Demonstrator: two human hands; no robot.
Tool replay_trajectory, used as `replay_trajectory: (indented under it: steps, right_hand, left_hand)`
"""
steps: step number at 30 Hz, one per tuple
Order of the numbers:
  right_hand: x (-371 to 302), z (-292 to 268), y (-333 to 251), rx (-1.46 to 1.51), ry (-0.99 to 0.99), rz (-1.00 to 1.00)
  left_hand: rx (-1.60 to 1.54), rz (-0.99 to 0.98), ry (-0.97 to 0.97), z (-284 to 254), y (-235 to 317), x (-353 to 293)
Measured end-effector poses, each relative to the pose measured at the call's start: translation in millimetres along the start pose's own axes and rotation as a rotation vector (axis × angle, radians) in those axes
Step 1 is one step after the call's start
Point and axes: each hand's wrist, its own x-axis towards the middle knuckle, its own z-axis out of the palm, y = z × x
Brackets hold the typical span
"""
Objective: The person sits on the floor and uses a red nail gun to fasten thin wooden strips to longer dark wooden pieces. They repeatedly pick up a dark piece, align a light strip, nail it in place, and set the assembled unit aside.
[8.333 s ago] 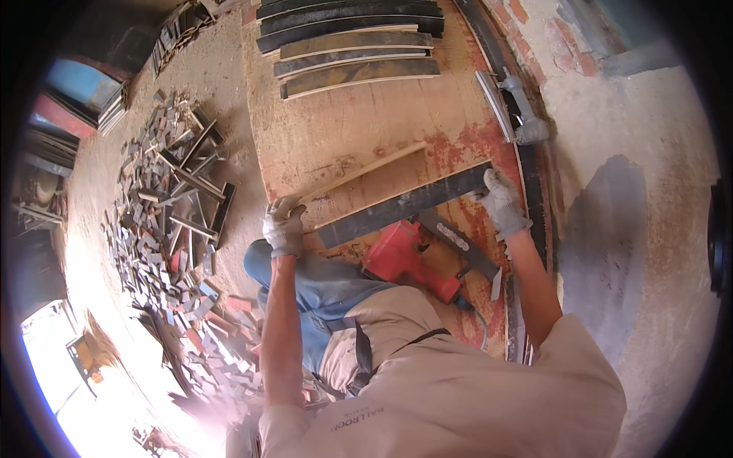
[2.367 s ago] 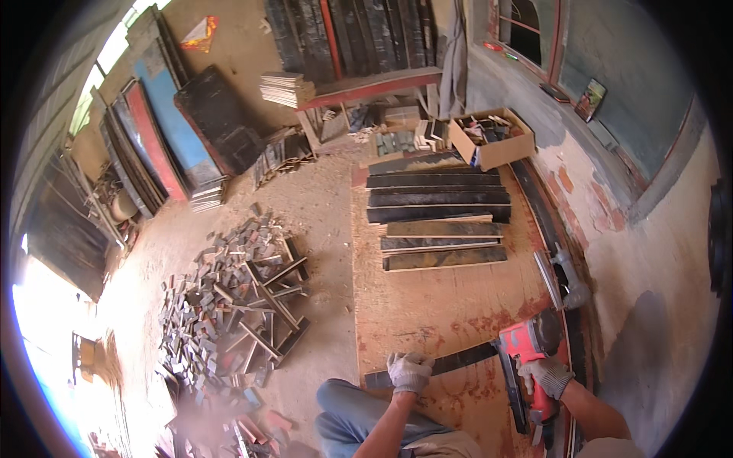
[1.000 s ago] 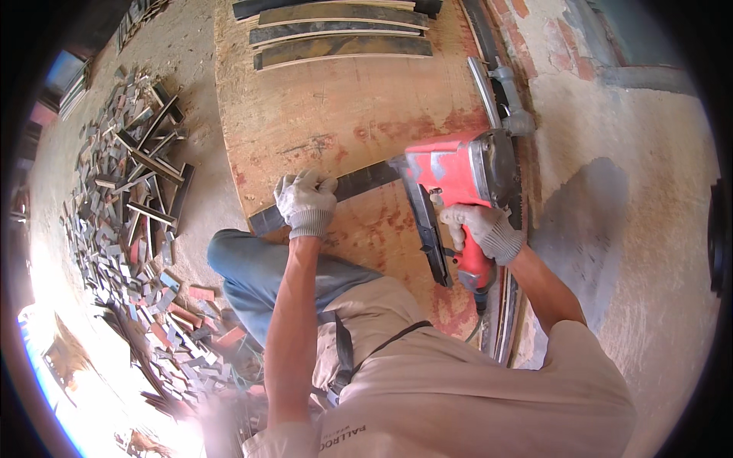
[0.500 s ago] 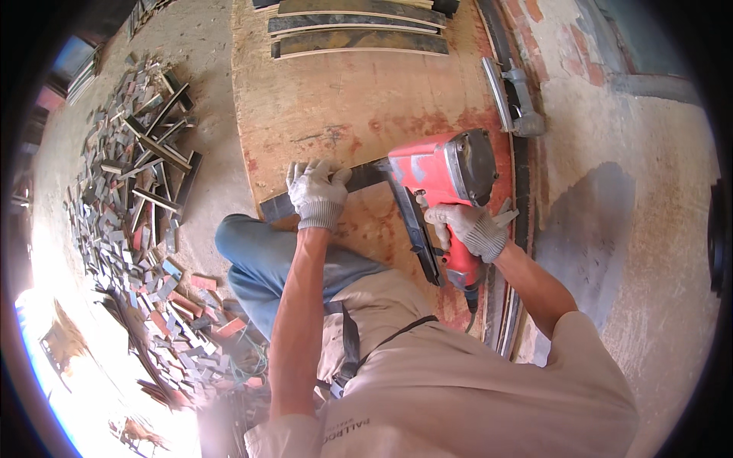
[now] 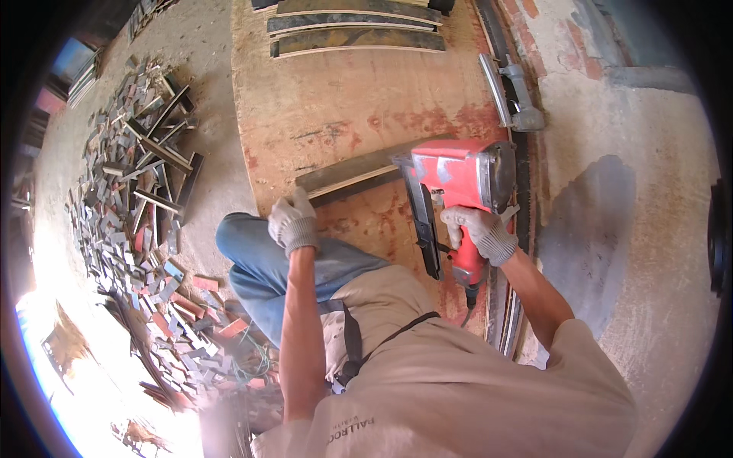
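Note:
My right hand [image 5: 479, 231], in a whitish knit glove, is wrapped round the handle of a red nail gun [image 5: 450, 172]. The gun's nose touches or overlaps the right end of a dark-faced plywood strip [image 5: 359, 168] that lies slanted across a board. A pale cut edge shows along this strip, with a dark band below it. At the strip's left end my gloved left hand [image 5: 292, 221] has its fingers curled against the corner; their tips are partly hidden. The gun's long black magazine [image 5: 425, 229] points back toward my body.
The large plywood board [image 5: 305, 91] bears several stacked strips [image 5: 355, 38] at its far end. A second, grey nail gun [image 5: 523, 99] rests by the right wall. Wood offcuts [image 5: 145, 175] are heaped on the floor at left. A hose [image 5: 468, 313] trails from the red gun.
The strip has turned up, now showing its pale edge. My left hand has drawn back toward me and left, its fingers curling. The nail gun has shifted slightly right.

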Motion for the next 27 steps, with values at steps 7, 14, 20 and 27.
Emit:
replay_trajectory:
  steps: [7,14,20,27]
  right_hand:
    - [-38.1,-8.2,-3.2,0.262,0.115,0.213]
    - [-53.0,-2.0,-3.8,0.244,0.119,0.198]
    - [-51.1,2.1,18.5,0.087,0.046,0.230]
    - [-42.5,18.7,22.3,-0.003,0.079,0.229]
  left_hand:
    - [-0.817,-0.335,-0.380,75.1,-0.8,-23.1]
    - [-1.228,-0.698,-0.569,74.0,13.2,-44.2]
    - [-1.245,-0.769,-0.638,61.3,11.8,-48.3]
    - [-1.239,-0.759,-0.621,60.0,13.4,-48.3]
